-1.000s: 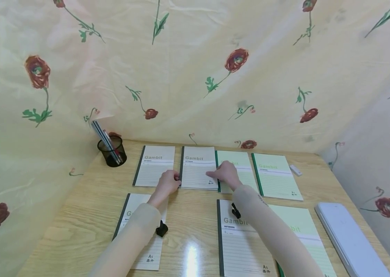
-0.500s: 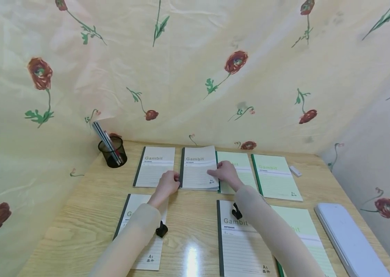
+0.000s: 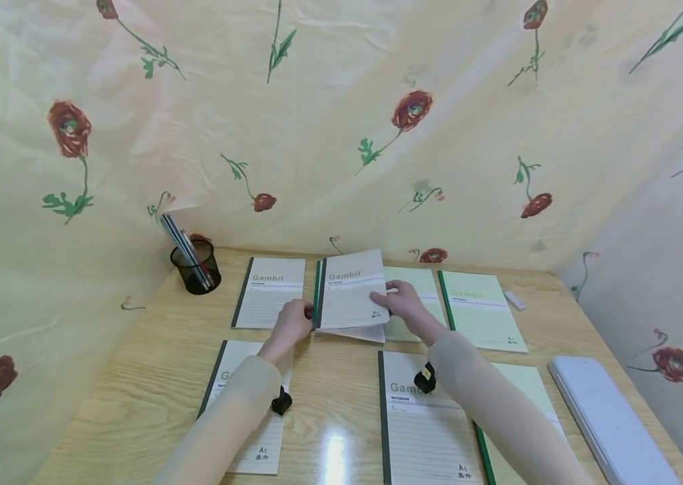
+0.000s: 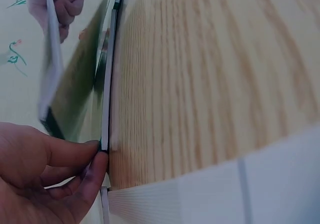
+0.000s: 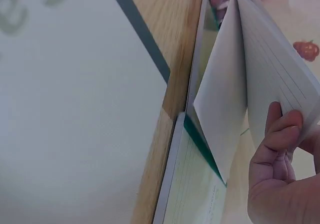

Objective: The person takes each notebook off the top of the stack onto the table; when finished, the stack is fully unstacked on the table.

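Note:
A notebook (image 3: 350, 286) with a pale cover, a dark spine and "Gambit" printed on it is tilted up at the back middle. My right hand (image 3: 409, 308) grips its right edge; in the right wrist view its pages (image 5: 272, 58) are partly fanned, with fingers curled round the edge. Below it lies a green-spined notebook (image 3: 317, 293), mostly covered by the raised one. My left hand (image 3: 288, 329) pinches the near corner of this lower notebook by the spine, thumb and finger meeting at its edge in the left wrist view.
Left of the pair is another dark-spined notebook (image 3: 271, 289); green-spined notebooks (image 3: 483, 310) lie to the right. Nearer, more notebooks (image 3: 423, 431) lie under my forearms. A mesh pen cup (image 3: 196, 269) stands back left, a white eraser-like block (image 3: 514, 300) and a long white case (image 3: 611, 417) right.
My right hand has lifted the dark-spined notebook's right side and shifted it slightly right, exposing the green spine beneath. My left hand has stayed at the lower corner.

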A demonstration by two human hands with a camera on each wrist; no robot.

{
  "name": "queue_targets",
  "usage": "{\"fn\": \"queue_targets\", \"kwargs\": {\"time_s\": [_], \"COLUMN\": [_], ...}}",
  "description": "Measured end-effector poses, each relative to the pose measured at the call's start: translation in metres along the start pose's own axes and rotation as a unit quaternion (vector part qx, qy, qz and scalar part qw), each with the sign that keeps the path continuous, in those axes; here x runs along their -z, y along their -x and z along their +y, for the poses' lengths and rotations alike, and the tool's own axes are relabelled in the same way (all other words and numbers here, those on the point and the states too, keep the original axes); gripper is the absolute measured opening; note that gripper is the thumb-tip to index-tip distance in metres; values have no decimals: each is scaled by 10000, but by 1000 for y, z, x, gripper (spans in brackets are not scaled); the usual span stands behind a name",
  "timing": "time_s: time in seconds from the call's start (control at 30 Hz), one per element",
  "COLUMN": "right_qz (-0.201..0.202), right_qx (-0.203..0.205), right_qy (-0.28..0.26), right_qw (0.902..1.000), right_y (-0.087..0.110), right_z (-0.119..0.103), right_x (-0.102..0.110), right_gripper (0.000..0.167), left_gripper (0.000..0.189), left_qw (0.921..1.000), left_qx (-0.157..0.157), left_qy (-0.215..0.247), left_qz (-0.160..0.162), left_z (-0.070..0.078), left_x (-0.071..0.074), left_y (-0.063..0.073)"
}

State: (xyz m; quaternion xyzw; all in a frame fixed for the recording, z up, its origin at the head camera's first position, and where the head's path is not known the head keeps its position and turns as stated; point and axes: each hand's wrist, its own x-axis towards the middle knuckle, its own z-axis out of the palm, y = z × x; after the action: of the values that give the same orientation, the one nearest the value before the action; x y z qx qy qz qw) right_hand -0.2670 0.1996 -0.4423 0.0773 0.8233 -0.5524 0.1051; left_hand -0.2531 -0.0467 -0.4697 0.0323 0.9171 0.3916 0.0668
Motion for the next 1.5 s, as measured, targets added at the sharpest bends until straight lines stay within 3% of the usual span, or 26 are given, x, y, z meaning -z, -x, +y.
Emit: {"fn": "queue_targets", "kwargs": {"time_s": [0.2, 0.53, 0.8, 1.23, 1.5], "right_qz": [-173, -167, -296, -797, -701], "right_qx": [3, 6, 21, 188, 402], "right_qy": [-192, -614, -770, -835, 85], "right_qw": [9997, 9980, 9966, 9931, 9967], "right_y": [31, 105, 147, 178, 184], "right_z": [6, 29, 45, 65, 69], "right_x": [-1, -20, -32, -48, -55], "right_gripper": [49, 35, 39, 40, 45], "left_gripper": [23, 41, 41, 34, 34], "left_qw": [9999, 9995, 9996, 9991, 9992], "left_qx": [-123, -314, -225, -309, -234], "left_qy": [-46, -71, -15, 182, 249], "left_qz": [2, -43, -152, -215, -216], "left_z": [-3, -7, -8, -9, -8], "left_x": [1, 0, 1, 2, 1], "left_y": [-2, -5, -5, -2, -1]}}
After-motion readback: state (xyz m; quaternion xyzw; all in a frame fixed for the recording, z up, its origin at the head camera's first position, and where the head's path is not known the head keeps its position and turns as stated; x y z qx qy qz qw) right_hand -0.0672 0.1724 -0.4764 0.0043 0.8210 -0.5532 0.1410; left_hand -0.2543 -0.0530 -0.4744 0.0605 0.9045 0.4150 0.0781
